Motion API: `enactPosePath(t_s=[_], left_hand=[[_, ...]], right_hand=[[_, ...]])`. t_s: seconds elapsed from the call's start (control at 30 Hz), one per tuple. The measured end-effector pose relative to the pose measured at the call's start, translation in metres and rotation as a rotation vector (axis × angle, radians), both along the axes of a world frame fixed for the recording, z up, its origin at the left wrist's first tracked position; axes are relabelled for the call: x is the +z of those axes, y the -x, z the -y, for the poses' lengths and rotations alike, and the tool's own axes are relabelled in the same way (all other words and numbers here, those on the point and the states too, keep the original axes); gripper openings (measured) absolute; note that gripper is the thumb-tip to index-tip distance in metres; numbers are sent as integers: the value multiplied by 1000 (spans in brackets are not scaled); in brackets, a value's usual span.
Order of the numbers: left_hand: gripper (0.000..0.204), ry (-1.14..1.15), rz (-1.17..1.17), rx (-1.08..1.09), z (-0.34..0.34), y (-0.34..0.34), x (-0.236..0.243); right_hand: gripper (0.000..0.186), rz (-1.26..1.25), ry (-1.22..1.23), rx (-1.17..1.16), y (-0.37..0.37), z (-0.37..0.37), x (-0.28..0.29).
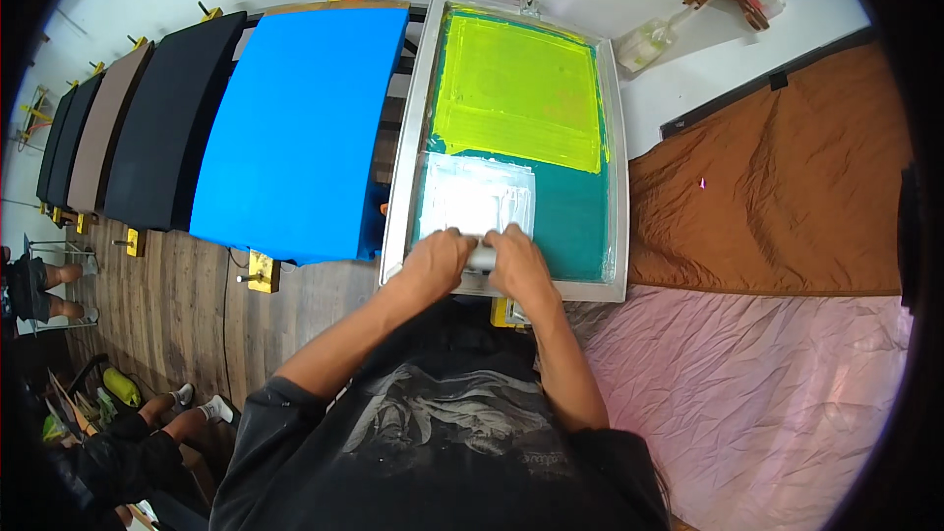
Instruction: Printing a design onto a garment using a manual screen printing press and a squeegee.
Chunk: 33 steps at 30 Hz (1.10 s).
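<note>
Directly in front of me lies a screen printing frame with a pale metal rim and green mesh. Yellow-green ink covers a large block at its far end. White ink fills a smaller patch at the near left. At the near edge of that white patch, a squeegee is gripped from both ends. My left hand is closed around its left end, and my right hand around its right end. Its blade is mostly hidden by my hands.
Boards covered in blue fabric, black fabric and brown fabric run in a row leftward. Brown cloth and pinkish sheeting spread on the right. A clear bottle is beyond the frame. Other people's legs show lower left.
</note>
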<state>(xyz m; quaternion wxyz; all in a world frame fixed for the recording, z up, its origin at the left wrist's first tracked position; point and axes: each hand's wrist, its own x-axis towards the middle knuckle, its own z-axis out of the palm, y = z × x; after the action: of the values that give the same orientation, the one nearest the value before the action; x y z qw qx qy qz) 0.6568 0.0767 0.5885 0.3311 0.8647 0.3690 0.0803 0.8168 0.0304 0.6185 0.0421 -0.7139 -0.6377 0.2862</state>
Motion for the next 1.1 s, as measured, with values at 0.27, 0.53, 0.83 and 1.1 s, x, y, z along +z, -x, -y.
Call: enactPosePath(t_s=[0.27,0.53,0.83,1.1], left_hand=[[27,4,-134,-96,-60,-15,-12],[20,-103,-54,-20,-66,-28,-18],[25,132,-186,-95,-26,-12,5],[25,-47,-74,68,-80,-39,-8]], right_hand=[[25,19,-11,86,-23,-53,-9],[30,58,-88,29,-27,-61,-25],[29,-9,143,67,-17,-24,9],[23,112,65,70,-36,-91,-6]])
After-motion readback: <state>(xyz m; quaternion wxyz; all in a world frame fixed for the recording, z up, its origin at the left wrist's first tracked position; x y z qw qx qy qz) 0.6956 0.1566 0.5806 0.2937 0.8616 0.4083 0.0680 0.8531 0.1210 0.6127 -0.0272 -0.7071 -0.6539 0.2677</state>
